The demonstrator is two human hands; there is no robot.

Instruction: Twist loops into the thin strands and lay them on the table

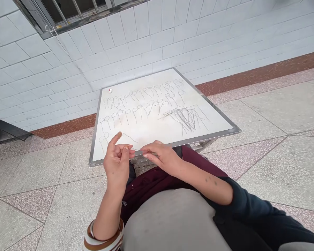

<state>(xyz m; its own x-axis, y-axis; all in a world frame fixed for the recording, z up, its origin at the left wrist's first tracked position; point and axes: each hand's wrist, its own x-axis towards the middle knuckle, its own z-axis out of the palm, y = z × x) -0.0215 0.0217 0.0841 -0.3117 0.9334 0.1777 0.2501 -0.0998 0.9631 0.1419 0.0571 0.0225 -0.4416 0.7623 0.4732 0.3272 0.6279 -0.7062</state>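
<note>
Above the near edge of the white table [151,130], my left hand [119,157] pinches a thin dark wire, with its index finger raised. My right hand [159,156] is just to the right, its thumb and fingertips close together at the wire's other end. Rows of looped thin wires [136,113] lie across the table. A bundle of straight wires [187,116] is spread on the right part of the tabletop. One bent wire [131,137] lies just beyond my hands.
A small red and white object [110,90] sits at the table's far left corner. Behind the table stands a white tiled wall [146,48] with a barred window [75,10]. My legs are under the near edge.
</note>
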